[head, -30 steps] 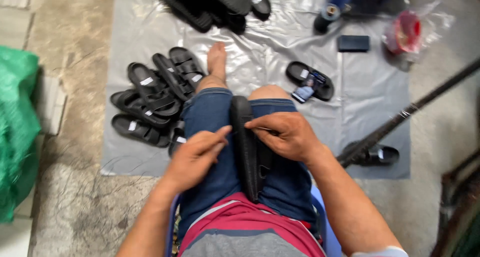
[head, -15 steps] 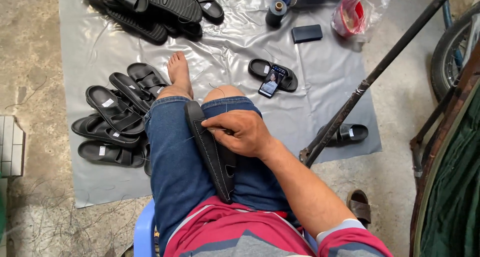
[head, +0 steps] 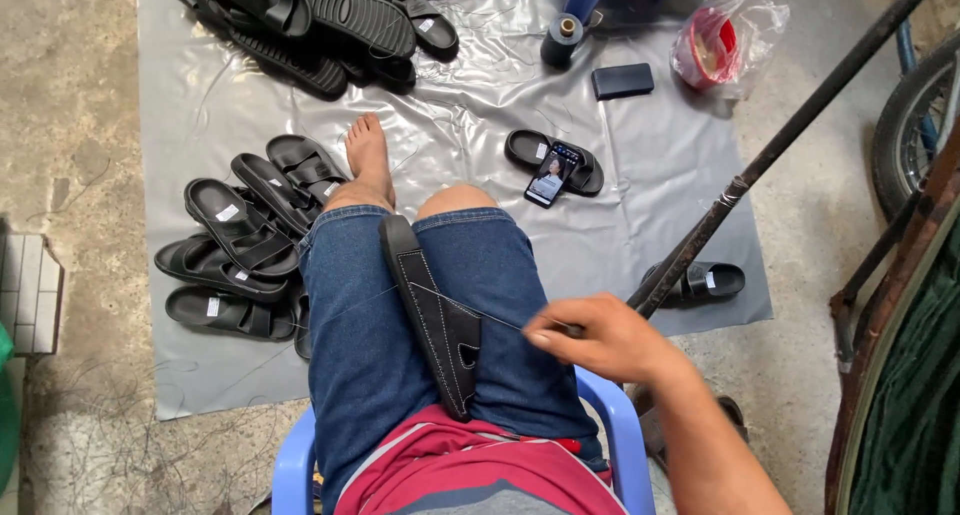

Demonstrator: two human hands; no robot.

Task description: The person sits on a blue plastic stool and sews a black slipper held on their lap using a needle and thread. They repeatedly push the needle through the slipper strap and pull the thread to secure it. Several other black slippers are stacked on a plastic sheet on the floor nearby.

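Sandal (head: pixel 432 320) wedged sole-up between thighs on lap. Right hand (head: pixel 596 337) pinched shut on thread (head: pixel 478 314), drawn taut sideways. Left hand out of view. Judgement: pull level, steady, seating stitch snug without tearing strap.

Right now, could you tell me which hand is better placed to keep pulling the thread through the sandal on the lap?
Right. The right hand pinches the taut thread running from the black sandal; no left hand shows.

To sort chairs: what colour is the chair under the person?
Light blue plastic chair, best seen in the head view.
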